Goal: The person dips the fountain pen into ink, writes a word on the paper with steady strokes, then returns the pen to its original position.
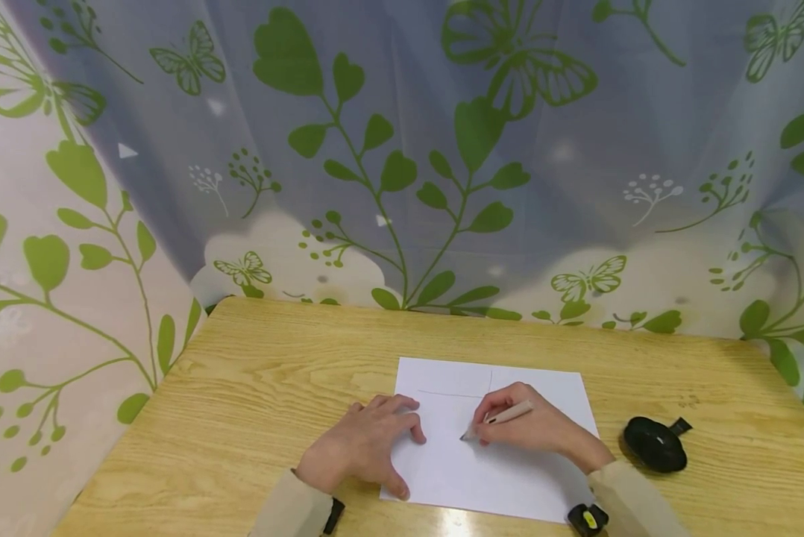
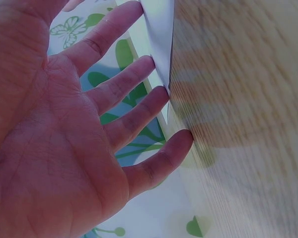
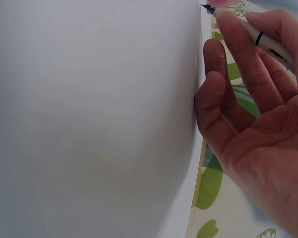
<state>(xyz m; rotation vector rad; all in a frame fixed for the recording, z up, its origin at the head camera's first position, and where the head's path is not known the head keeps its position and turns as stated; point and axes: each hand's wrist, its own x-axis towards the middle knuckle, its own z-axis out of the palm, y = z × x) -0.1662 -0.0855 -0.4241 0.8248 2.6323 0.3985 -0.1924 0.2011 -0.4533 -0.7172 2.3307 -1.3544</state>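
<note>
A white sheet of paper lies on the wooden table, with one thin horizontal line and one thin vertical line drawn near its top. My right hand pinches a light-coloured fountain pen between thumb and fingers. Its dark pointed nib is right at the paper, left of the hand. My left hand rests with spread fingers over the sheet's left edge. In the left wrist view its fingertips meet the paper's edge and the tabletop.
To the right of the paper sits a black rounded object with a short strap. The wooden table ends at a curtain with green leaves and butterflies, which also hangs along the left side. Each sleeve has a black band near the wrist.
</note>
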